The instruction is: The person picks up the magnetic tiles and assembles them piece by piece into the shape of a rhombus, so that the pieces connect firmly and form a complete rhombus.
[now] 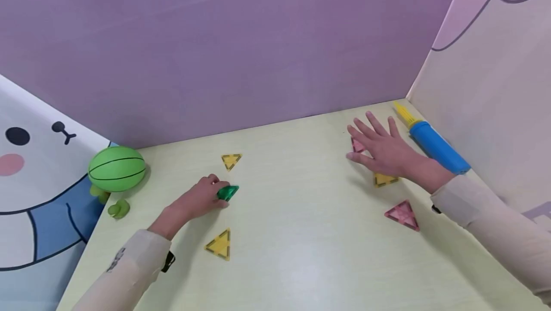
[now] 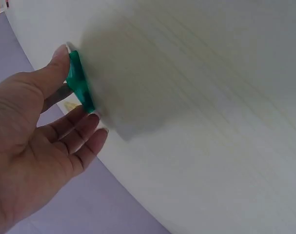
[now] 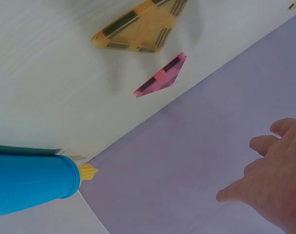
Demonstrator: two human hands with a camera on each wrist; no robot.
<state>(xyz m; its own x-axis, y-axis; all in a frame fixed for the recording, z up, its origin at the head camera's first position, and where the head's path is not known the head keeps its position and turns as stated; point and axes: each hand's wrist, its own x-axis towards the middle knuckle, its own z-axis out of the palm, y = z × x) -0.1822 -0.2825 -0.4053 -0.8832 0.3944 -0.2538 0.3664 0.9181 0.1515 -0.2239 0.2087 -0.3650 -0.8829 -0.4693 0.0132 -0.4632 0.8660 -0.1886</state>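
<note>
My left hand [image 1: 202,197] pinches a green translucent magnetic tile [image 1: 228,192] between thumb and fingers, just over the table; the left wrist view shows the tile [image 2: 79,83] tilted on edge. A yellow triangle tile [image 1: 231,161] lies beyond that hand and another yellow triangle tile [image 1: 220,244] nearer. My right hand [image 1: 380,148] hovers with fingers spread, holding nothing. Beneath it are a pink triangle tile [image 1: 357,145], partly hidden, and a yellow tile [image 1: 384,180], partly covered by the hand and wrist. Closer to me lies a second pink triangle tile [image 1: 402,216].
A green ball [image 1: 117,169] sits at the table's left edge, with a small green toy [image 1: 119,209] in front of it. Along the right side lies a blue pump [image 1: 439,147] with a yellow nozzle. A purple wall [image 1: 258,52] closes off the back of the table [image 1: 301,253].
</note>
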